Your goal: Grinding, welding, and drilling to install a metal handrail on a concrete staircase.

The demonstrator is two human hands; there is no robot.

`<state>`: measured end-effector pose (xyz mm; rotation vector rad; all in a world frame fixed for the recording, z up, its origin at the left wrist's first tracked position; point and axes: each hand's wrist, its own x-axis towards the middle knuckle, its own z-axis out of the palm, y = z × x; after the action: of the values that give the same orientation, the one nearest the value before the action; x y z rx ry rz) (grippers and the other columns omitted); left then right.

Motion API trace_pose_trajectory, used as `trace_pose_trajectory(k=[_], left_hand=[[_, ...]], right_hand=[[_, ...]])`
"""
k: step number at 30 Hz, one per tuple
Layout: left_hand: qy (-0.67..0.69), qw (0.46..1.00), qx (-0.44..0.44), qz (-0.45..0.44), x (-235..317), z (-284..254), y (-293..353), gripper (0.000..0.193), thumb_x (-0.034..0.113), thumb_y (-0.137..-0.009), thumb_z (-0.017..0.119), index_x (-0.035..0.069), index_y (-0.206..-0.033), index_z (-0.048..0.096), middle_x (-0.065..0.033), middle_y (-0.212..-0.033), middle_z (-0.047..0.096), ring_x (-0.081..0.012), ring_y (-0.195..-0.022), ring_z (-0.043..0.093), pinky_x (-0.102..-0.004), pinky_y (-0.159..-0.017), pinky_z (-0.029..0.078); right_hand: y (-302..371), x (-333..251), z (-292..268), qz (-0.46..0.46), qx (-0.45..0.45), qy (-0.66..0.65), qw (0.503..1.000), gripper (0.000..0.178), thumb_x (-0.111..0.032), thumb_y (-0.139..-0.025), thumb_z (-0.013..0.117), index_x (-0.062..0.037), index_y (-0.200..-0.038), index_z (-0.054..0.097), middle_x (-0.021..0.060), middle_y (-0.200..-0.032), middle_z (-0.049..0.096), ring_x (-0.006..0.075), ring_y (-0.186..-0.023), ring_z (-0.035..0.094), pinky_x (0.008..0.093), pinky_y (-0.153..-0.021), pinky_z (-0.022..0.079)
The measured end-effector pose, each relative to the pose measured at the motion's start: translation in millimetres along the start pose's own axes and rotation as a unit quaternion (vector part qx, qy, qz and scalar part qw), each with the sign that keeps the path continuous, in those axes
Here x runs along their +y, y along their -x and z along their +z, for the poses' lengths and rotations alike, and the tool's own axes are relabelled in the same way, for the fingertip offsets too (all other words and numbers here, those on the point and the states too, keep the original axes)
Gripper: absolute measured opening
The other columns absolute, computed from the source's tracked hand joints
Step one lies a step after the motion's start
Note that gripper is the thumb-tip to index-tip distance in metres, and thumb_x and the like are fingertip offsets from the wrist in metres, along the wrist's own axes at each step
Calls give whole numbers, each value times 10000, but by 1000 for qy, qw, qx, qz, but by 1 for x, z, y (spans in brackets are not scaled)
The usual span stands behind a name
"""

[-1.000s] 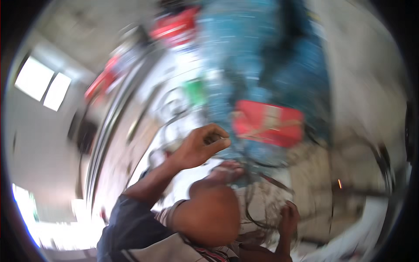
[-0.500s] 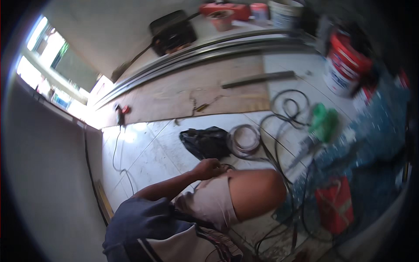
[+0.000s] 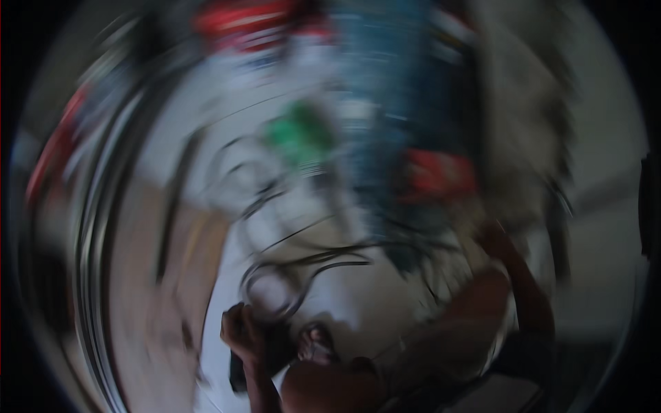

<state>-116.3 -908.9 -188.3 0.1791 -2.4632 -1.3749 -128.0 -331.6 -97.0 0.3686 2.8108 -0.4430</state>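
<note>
The whole view is smeared by motion blur, so only rough shapes can be told.

Near the lower edge, left of centre, the left hand comes up on its forearm, with its fingers curled over the top of a dark, soft-looking object that lies on the pale tiled floor; whether it truly grips that object or only rests on it cannot be told through the blur. Just right of it is a second reddish shape that may be the right hand, close to the same dark object; whether it is clenched or released cannot be told. A bare knee sits below it, at the near edge.

Just beyond the left hand lies a small round coil of pale wire, and black cables loop from it across the floor toward the right. Farther off, near the middle, is a green blurred object. To the right of it runs a broad blue patterned sheet, with a red boxy object at its near end. Red shapes show at the far edge, and long dark rails curve down the left side.
</note>
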Motion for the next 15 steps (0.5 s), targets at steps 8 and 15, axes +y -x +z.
trace_pose_trajectory(k=[8, 15], left_hand=[[154, 800, -536, 222, 140, 228, -28, 135, 108, -881, 701, 28, -989, 695, -62, -685, 648, -126, -578, 587, -277, -573, 474], [200, 575, -733, 305, 186, 261, 139, 141, 130, -890, 730, 34, -989, 700, -84, -797, 680, -131, -649, 620, -276, -608, 498]], right_hand=[[414, -53, -124, 324, 314, -94, 888, 403, -92, -900, 727, -50, -1285, 615, 108, -977, 718, 143, -800, 654, 313, -726, 537], [675, -117, -26, 665, 454, -130, 579, 363, -270, -956, 648, 5, -1192, 638, 33, -789, 623, 107, -724, 587, 261, -677, 501]])
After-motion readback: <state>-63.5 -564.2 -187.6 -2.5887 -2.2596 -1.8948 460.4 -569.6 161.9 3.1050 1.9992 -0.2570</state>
